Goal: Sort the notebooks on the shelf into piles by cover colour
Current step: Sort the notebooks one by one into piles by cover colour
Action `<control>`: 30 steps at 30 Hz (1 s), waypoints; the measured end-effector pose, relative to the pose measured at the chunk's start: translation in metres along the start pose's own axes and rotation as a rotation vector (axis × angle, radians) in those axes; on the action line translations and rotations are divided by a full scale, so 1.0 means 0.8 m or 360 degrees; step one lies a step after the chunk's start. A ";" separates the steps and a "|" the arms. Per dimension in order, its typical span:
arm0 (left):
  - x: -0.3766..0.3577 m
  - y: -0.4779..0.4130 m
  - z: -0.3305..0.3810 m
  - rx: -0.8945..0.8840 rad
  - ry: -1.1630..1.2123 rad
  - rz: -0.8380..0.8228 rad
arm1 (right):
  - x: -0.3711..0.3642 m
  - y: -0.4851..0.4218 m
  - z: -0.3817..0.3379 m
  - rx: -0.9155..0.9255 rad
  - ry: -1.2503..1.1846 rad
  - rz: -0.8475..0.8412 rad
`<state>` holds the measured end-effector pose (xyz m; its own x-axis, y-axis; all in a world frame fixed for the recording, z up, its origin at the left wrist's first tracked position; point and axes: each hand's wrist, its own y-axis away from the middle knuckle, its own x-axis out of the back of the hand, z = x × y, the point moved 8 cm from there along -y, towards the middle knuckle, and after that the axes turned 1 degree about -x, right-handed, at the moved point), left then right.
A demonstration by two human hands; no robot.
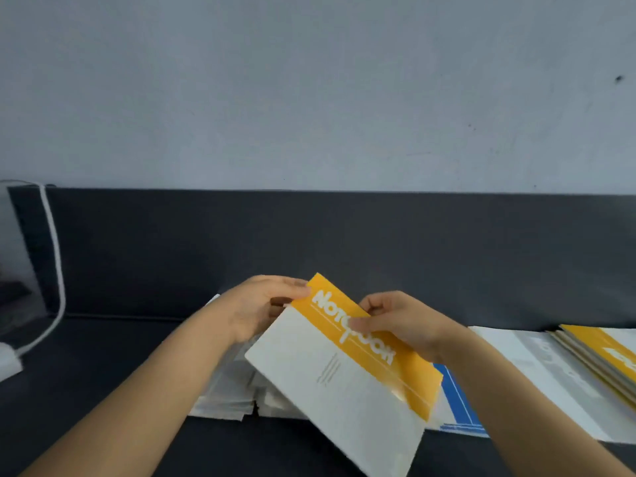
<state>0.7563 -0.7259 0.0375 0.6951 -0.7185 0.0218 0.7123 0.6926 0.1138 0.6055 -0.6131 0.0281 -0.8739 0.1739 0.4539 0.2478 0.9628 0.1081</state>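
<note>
Both hands on 1 item: yellow-band notebook [344, 373], held tilted and clear of the shelf [103, 373], cover up, likely so its colour can be read before filing. Grip: left hand [265, 304] pinches the top corner, thumb on the yellow band; right hand [402, 325] pinches the band's far edge, thumb across the printed title. The 2-hand hold probably stops the thin cover flopping.

Below, left of centre: unsorted stack [227, 394], pale edges, cover colours not readable. To the right, a blue notebook [457, 397] lies flat, partly hidden. Further right a white-looking cover [537, 366], then the yellow pile [605, 356] at the frame edge.

Judgement: it belongs on the yellow pile, so the next move is a carry right over blue and white. Risk: knocking that pile askew on landing.
</note>
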 end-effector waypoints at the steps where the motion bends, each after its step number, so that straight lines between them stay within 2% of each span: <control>1: 0.011 0.002 -0.006 0.0043 -0.0009 -0.0048 | -0.001 0.000 0.011 -0.0066 -0.0156 0.0087; 4: 0.023 0.009 -0.018 0.0050 0.0076 -0.0120 | -0.009 0.005 0.043 -0.0273 -0.0559 0.0395; 6: 0.025 0.011 -0.025 0.0006 0.0125 -0.0007 | -0.014 0.008 0.055 -0.0369 -0.0631 0.0676; 7: 0.024 0.009 -0.029 -0.0035 0.0020 0.0053 | -0.016 0.008 0.058 -0.0399 -0.0588 0.0821; 9: 0.016 0.006 -0.032 -0.0178 -0.0474 0.0132 | -0.022 0.008 0.053 -0.0420 -0.0422 0.1019; 12: -0.016 0.014 -0.028 -0.0489 -0.1460 0.0075 | -0.036 0.007 0.027 -0.0350 -0.0019 0.1105; 14: -0.040 0.014 -0.044 -0.0472 -0.2015 -0.0145 | -0.053 0.002 0.014 -0.0270 0.0278 0.1000; 16: -0.041 0.005 -0.062 -0.0349 -0.2354 -0.0266 | -0.065 0.000 0.011 -0.0209 0.0498 0.0874; 21: -0.039 -0.010 -0.057 -0.0201 -0.2548 -0.0337 | -0.009 0.028 0.016 -0.0112 0.0420 0.1033; 23: -0.043 -0.017 -0.045 -0.0125 -0.2695 -0.0247 | 0.027 0.041 0.023 -0.0055 0.0527 0.1021; 25: -0.066 -0.019 -0.027 -0.0140 -0.2689 -0.0060 | 0.066 0.057 0.041 -0.0038 0.0635 0.0995; 27: -0.117 -0.021 -0.008 -0.0312 -0.2483 0.0067 | 0.111 0.073 0.069 -0.0090 0.0683 0.0992; 30: -0.224 -0.028 0.001 -0.0492 -0.1955 0.0016 | 0.174 0.099 0.118 -0.0223 0.0747 0.0971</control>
<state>0.6160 -0.6127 0.0317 0.2708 -0.1838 0.9449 0.8157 0.5650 -0.1239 0.4642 -0.4933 0.0164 -0.3057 0.5283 0.7921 0.7053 0.6845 -0.1843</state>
